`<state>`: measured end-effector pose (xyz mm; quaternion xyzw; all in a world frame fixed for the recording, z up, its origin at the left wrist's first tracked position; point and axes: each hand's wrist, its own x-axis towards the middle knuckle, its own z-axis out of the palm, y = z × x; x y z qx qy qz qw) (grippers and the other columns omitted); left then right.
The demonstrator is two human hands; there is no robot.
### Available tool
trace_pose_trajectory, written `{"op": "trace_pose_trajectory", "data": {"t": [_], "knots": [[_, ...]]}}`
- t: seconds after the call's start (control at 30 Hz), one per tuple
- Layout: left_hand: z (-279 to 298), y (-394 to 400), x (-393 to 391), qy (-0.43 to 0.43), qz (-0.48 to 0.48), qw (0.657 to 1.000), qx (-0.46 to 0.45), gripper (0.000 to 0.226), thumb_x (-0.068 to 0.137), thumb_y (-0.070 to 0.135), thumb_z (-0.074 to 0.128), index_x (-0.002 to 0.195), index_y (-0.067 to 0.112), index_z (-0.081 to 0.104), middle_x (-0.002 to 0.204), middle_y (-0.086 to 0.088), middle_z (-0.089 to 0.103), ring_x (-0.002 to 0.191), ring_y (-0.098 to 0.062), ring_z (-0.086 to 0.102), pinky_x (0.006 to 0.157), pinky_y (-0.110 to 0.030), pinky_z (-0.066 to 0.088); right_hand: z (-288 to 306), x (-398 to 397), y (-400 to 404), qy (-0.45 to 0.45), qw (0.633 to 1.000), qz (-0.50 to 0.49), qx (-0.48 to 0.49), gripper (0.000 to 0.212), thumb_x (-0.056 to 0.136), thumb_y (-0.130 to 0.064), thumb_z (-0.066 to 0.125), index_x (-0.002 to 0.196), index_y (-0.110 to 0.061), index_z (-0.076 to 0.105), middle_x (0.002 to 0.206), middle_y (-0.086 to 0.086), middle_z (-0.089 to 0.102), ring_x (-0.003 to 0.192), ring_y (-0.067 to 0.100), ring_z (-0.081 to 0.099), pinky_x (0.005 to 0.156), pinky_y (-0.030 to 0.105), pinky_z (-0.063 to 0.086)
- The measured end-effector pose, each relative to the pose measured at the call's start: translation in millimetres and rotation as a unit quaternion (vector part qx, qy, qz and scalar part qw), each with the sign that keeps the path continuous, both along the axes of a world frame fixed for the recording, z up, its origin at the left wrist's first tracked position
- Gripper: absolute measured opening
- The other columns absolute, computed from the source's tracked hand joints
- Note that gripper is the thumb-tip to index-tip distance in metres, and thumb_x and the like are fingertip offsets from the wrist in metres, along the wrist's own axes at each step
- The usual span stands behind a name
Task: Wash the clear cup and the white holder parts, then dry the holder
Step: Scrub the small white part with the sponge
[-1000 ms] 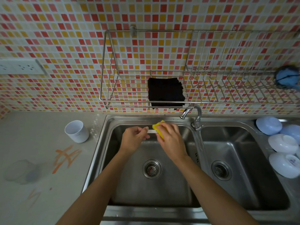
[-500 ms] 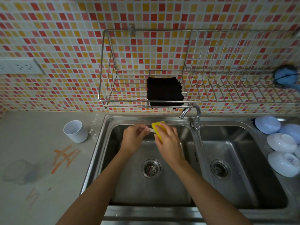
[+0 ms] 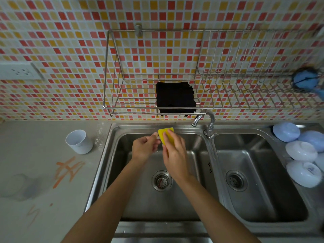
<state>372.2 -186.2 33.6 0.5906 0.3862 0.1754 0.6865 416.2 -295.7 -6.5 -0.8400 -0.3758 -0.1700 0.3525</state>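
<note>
Together, both hands (image 3: pixel 145 146) (curled) grip yellow sponge (image 3: pixel 165 136)

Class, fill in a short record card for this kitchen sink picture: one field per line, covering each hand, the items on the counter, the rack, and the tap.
left hand: shut on a small white part, mostly hidden
right hand: presses a yellow sponge against that part
location: over the left sink basin
white cup: upright on the counter, left of the sink
clear cup: on the counter, near left
black cloth: on the wall rack
tap: no visible water
bowls: upside down, right of the sink
</note>
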Motion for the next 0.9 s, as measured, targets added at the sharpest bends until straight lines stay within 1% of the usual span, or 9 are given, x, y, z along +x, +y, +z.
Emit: {"op": "trace_pose_trajectory", "data": {"t": [0.1,0.17,0.27,0.4,0.57,0.67,0.73,0.8,0.9], "knots": [[-2,0,1,0.007,0.014,1.0,-0.003,0.027,0.091,0.029,0.065,0.076,0.008,0.071,0.074,-0.004,0.071,0.07,-0.016,0.063,0.071,-0.029,0.054,-2,13,-1,0.018,0.999,-0.026,-0.005,0.045,0.087,-0.004,0.063,0.132,-0.004,0.057,0.137,0.013,0.053,0.118,0.03,0.049,0.097,0.04,0.049],[-3,3,1,0.007,0.019,1.0,-0.004,0.026,0.09,0.03,0.066,0.076,0.008,0.071,0.074,-0.004,0.072,0.071,-0.017,0.063,0.075,-0.032,0.055,-5,16,-8,0.019,0.999,-0.039,-0.01,0.045,0.086,-0.002,0.064,0.13,-0.004,0.058,0.136,0.014,0.053,0.116,0.031,0.049,0.094,0.042,0.05],[-2,5,0,0.006,0.012,1.0,-0.002,0.025,0.09,0.029,0.066,0.077,0.008,0.071,0.075,-0.005,0.072,0.072,-0.018,0.063,0.073,-0.031,0.055,-8,8,-11,0.005,0.999,-0.033,0.0,0.043,0.087,-0.004,0.064,0.13,-0.004,0.058,0.136,0.014,0.053,0.117,0.029,0.048,0.094,0.04,0.05],[0,1,1,-0.005,0.005,1.0,-0.011,0.027,0.092,0.025,0.064,0.073,0.007,0.069,0.065,-0.002,0.068,0.063,-0.013,0.06,0.065,-0.026,0.052,-4,1,3,-0.031,0.999,0.012,0.009,0.042,0.088,-0.004,0.063,0.13,-0.003,0.058,0.135,0.015,0.054,0.119,0.028,0.047,0.101,0.034,0.045],[-1,5,-2,0.007,0.013,1.0,0.017,0.023,0.09,0.027,0.066,0.076,0.008,0.069,0.075,-0.005,0.072,0.074,-0.016,0.065,0.077,-0.032,0.056,-2,26,-9,0.032,0.998,-0.047,-0.018,0.047,0.088,-0.002,0.062,0.134,-0.006,0.055,0.139,0.013,0.05,0.121,0.031,0.047,0.097,0.044,0.05],[1,8,-5,0.002,-0.01,0.999,0.031,0.012,0.09,0.015,0.065,0.081,0.009,0.067,0.077,-0.006,0.07,0.076,-0.017,0.064,0.082,-0.035,0.055,1,25,-17,0.04,0.997,-0.062,-0.003,0.045,0.089,-0.005,0.063,0.133,-0.007,0.056,0.139,0.012,0.05,0.123,0.028,0.046,0.1,0.038,0.047],[0,9,-7,-0.011,-0.04,0.998,0.047,0.005,0.09,0.005,0.063,0.087,0.006,0.067,0.08,-0.008,0.069,0.076,-0.018,0.064,0.078,-0.032,0.056,3,19,-19,0.038,0.998,-0.055,0.014,0.045,0.089,-0.005,0.062,0.134,-0.007,0.056,0.139,0.012,0.05,0.124,0.027,0.045,0.102,0.032,0.043],[-1,9,-9,-0.026,-0.062,0.996,0.05,0.008,0.089,0.002,0.064,0.096,0.0,0.066,0.082,-0.012,0.068,0.077,-0.021,0.065,0.075,-0.028,0.058,4,11,-17,0.036,0.998,-0.046,0.019,0.045,0.089,-0.005,0.062,0.133,-0.007,0.056,0.139,0.012,0.05,0.124,0.027,0.046,0.101,0.03,0.041],[1,6,-10,-0.034,-0.08,0.995,0.058,0.015,0.086,0.003,0.069,0.1,-0.003,0.066,0.086,-0.015,0.069,0.081,-0.023,0.068,0.081,-0.033,0.058,6,0,-13,0.004,1.0,-0.009,0.001,0.045,0.087,-0.005,0.063,0.132,-0.006,0.057,0.138,0.011,0.051,0.121,0.026,0.045,0.097,0.031,0.044]]}}
